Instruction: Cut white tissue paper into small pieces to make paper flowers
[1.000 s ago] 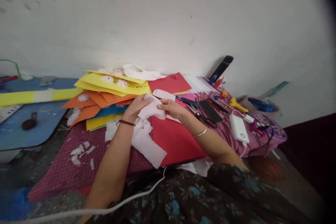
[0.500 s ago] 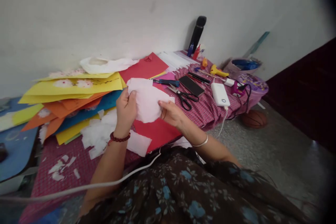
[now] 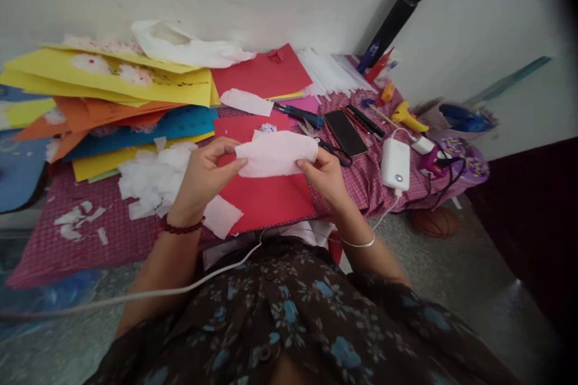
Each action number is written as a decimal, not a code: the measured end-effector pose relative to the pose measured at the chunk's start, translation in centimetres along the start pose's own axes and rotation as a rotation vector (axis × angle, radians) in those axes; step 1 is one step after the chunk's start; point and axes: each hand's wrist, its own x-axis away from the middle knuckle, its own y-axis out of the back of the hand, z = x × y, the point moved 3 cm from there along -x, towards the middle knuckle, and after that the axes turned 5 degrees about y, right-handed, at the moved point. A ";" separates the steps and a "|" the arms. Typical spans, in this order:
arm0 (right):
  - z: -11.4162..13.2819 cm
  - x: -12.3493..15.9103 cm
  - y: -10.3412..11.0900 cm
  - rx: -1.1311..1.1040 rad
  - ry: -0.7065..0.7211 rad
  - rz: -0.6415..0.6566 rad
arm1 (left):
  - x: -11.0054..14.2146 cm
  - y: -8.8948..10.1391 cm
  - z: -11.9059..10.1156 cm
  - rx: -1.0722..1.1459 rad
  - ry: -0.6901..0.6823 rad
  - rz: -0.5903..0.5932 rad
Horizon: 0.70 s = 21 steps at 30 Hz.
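Observation:
Stretched between both hands is a white tissue [image 3: 277,155], held over a red sheet of paper [image 3: 271,201]. My left hand [image 3: 211,169] pinches its left end between thumb and fingers. The right end is pinched by my right hand [image 3: 324,174]. Just beyond the tissue, a small white-and-purple piece [image 3: 268,128] lies on the red sheet. Black-handled scissors [image 3: 336,152] lie close to my right hand, partly covered by it. A pile of torn white tissue pieces [image 3: 151,177] is left of my left hand, and a flat tissue piece [image 3: 223,216] sits below it.
Yellow, orange and blue sheets [image 3: 149,132] are stacked at the left. To the right lie a blue cutter [image 3: 300,114], a phone [image 3: 345,132], black pens [image 3: 365,120], a yellow glue gun [image 3: 409,117] and a white power bank [image 3: 395,162]. A white cable [image 3: 194,286] crosses before me.
The tissue in my hands has gone from a broad, drooping shape to a narrower strip pulled level. My hands are somewhat farther apart, and the camera view has tilted downward.

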 end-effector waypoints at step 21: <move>-0.8 8.9 2.0 0.415 0.092 0.236 | 10.9 -1.7 2.4 -0.559 -0.019 0.240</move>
